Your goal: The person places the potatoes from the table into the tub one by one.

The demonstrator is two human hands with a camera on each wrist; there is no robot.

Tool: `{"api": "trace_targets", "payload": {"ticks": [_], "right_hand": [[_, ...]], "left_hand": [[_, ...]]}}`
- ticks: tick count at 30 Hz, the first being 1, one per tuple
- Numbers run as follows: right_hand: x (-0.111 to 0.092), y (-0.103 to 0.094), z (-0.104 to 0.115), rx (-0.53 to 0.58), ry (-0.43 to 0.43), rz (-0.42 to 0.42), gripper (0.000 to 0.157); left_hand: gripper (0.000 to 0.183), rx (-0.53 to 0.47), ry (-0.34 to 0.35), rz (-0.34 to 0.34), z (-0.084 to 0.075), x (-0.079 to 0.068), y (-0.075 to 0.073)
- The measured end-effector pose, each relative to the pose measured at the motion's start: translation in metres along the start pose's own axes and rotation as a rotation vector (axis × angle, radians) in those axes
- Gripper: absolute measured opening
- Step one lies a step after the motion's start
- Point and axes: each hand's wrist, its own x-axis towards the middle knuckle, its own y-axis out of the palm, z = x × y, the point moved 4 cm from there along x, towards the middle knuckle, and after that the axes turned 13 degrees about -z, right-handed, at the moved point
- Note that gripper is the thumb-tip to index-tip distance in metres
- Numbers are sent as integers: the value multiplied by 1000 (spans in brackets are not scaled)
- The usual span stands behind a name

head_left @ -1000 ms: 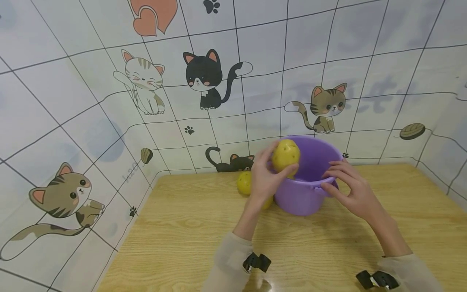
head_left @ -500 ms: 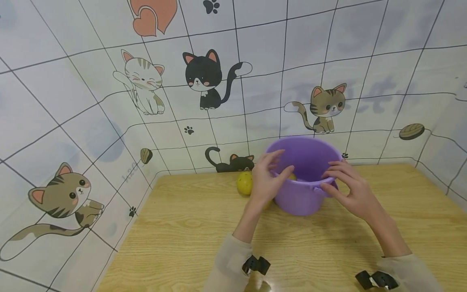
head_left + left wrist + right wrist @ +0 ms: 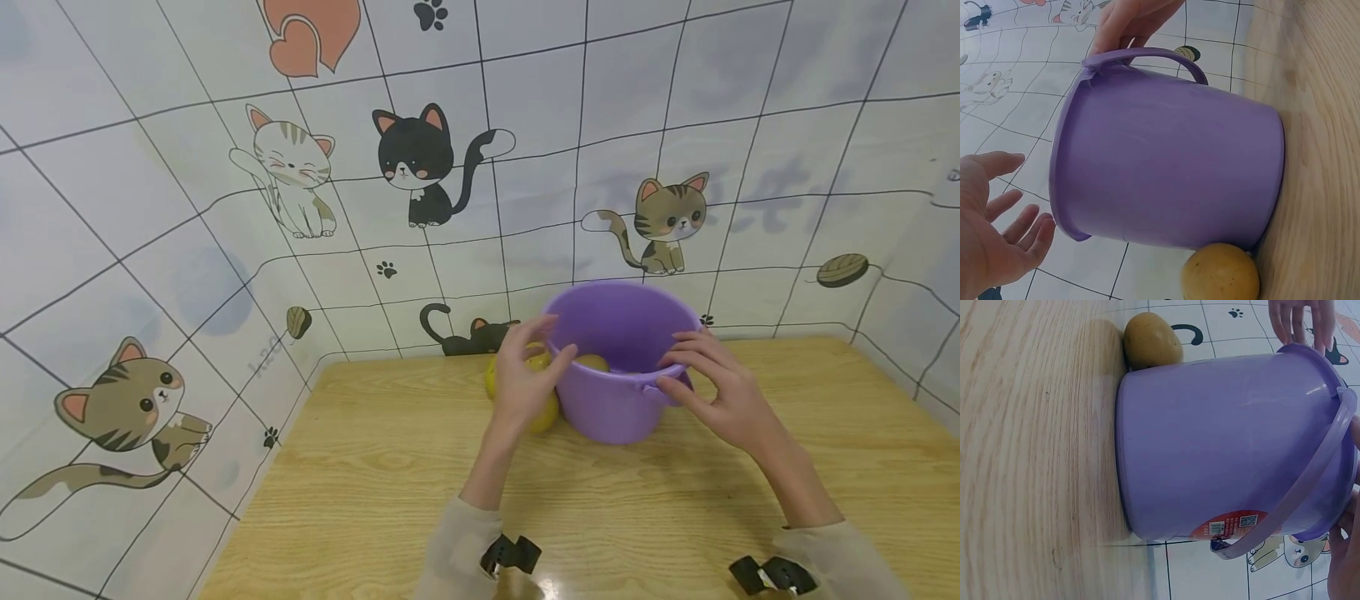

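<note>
Bucket: A purple bucket (image 3: 618, 412) is stood upright on the desk (image 3: 375, 467), near the back wall (image 3: 543, 192); its wide mouth is turned up.
Right hand: The bucket's rim is gripped by the right hand (image 3: 718, 387), at the right side; its fingers are clamped on the rim, with the thumb laid outside and the other fingers bent over the edge.
Left hand: Nothing is held by the left hand (image 3: 525, 375); it is raised at the left of the rim, palm turned toward the bucket, with the fingers slightly bent and the thumb set well apart from them. Whether the rim is touched by a fingertip cannot be told.
Potato inside: A yellow potato (image 3: 592, 362) is seen within the bucket, toward its left side, partly covered by the rim.
Potatoes outside: At least two more, a front potato (image 3: 546, 414) and a rear potato (image 3: 491, 381), are set on the desk left of the bucket, partly hidden by the left hand.
Handle: The purple handle (image 3: 1313, 467) is hung down along the bucket's outside.
Sticker: A red sticker (image 3: 1229, 525) printed with codes is carried on the bucket's side.
Wall pattern: Cartoon cats and dark grid lines are printed on the white wall.
Sleeves: Both forearms are covered by pale sleeves.
</note>
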Motion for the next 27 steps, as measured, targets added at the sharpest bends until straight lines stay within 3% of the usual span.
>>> {"api": "trace_targets", "payload": {"ticks": [9,19,27], "right_hand": [[1,-1,2,-12,29,24,25],[-1,-1,1,-20,51,39,20],[-1,-1,0,-20,41,32,22]], "left_hand": [[45,31,-62,-8,12,-3,-13],[50,111,-123,27,26,-7,-25],[51,176,-134,51,41,-9,-33]]}}
